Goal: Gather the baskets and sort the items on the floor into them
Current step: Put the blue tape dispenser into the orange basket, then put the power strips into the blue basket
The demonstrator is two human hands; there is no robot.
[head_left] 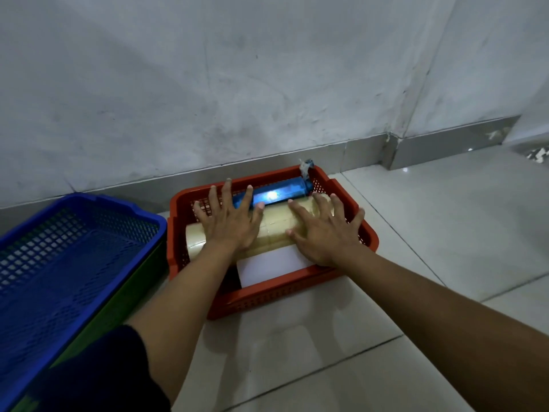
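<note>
Red basket (297, 288) on the tiled floor (430, 233) by the wall, holding a beige tape stack (276, 230), blue packet (282, 193) and white block (267, 263), left hand (230, 220) and right hand (325, 233) pressing flat, fingers spread, on the stack, blue basket (74, 248) just beside.

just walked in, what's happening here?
A person kneels over a red basket by the wall, left hand and right hand pressed flat on a beige tape stack inside it. A blue pack and white box also lie inside. A blue basket sits left, empty.
</note>
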